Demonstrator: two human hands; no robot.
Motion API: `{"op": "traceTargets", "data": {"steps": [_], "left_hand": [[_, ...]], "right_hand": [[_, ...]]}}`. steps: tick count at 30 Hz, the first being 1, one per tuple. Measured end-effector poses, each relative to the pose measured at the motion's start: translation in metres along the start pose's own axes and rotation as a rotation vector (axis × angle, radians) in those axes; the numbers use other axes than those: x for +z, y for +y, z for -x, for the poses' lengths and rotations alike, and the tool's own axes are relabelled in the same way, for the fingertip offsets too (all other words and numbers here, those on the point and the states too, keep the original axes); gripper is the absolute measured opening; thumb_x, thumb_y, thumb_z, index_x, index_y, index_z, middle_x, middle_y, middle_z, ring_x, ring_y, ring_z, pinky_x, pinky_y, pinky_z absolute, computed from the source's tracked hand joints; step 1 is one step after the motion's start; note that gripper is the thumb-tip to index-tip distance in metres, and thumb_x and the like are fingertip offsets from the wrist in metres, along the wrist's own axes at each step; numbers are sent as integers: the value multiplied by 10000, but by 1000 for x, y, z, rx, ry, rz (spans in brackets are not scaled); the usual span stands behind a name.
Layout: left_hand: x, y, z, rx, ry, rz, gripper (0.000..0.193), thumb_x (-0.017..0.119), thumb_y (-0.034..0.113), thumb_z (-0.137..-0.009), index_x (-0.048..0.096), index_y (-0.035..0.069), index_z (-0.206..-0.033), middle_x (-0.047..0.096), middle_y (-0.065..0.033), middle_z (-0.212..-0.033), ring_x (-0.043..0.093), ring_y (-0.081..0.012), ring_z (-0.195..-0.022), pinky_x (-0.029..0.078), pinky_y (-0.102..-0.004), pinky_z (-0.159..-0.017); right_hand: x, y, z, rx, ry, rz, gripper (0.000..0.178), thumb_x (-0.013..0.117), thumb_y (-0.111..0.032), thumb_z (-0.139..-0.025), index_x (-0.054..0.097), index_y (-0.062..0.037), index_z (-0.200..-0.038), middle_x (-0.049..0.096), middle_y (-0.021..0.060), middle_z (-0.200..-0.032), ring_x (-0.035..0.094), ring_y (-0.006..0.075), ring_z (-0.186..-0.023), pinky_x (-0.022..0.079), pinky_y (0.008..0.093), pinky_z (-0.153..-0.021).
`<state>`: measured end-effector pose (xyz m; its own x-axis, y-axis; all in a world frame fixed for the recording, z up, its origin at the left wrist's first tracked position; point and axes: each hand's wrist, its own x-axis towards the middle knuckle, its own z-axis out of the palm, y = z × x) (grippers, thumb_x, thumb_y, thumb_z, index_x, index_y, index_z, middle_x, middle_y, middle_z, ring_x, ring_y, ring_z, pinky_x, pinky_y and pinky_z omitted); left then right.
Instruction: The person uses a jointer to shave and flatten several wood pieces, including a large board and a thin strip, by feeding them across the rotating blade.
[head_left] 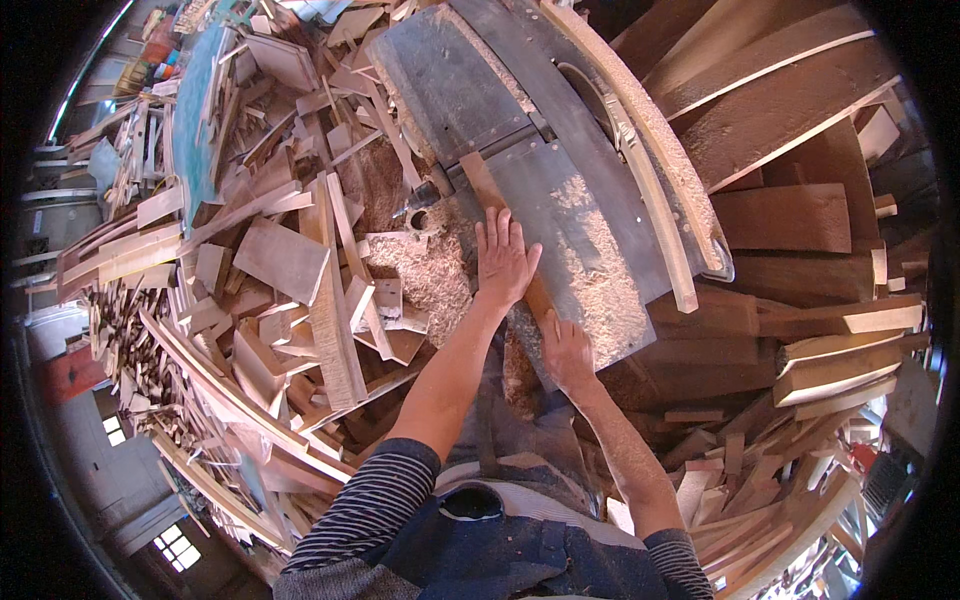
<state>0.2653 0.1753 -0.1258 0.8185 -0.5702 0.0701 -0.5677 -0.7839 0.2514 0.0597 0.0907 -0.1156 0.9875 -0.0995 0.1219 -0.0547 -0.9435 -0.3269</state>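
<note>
A narrow reddish-brown wooden strip (482, 181) lies lengthwise on the grey metal bed (530, 178) of a woodworking machine that looks like a jointer. My left hand (506, 258) rests flat on top of the strip near its middle, fingers stretched forward and thumb out to the side. At the near end, my right hand (568, 352) is closed round the strip, and its palm hides that end. The strip's far end lies by the gap between the two bed halves. Pale shavings (600, 270) cover part of the bed to the right of the strip.
A dusty fence (650, 150) runs along the bed's right side, with a pale wooden batten (660, 225) beside it. Piled offcuts (283, 260) and a sawdust heap (425, 285) crowd the left. Stacked brown boards (780, 218) stand on the right.
</note>
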Motion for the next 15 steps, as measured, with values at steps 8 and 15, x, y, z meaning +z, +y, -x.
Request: {"op": "traceTargets", "data": {"steps": [8,15], "left_hand": [[-1,-22,-30,-11,-6,-3,596,606,432,-994,517,-45,-1340,371,-213,-1572,216,-445,-1550,181,-610,-1254],[-4,-52,-71,13,24,7,584,612,426,-982,520,-40,-1321,378,-218,-1565,246,-446,-1537,204,-618,-1242]], "right_hand": [[2,-2,-35,-3,-87,-12,517,638,-116,-854,575,46,-1341,600,170,-949,657,331,-840,581,436,-678],[13,-6,-83,21,-118,-61,563,641,-111,-856,543,61,-1383,622,216,-1141,661,371,-897,583,473,-763]]}}
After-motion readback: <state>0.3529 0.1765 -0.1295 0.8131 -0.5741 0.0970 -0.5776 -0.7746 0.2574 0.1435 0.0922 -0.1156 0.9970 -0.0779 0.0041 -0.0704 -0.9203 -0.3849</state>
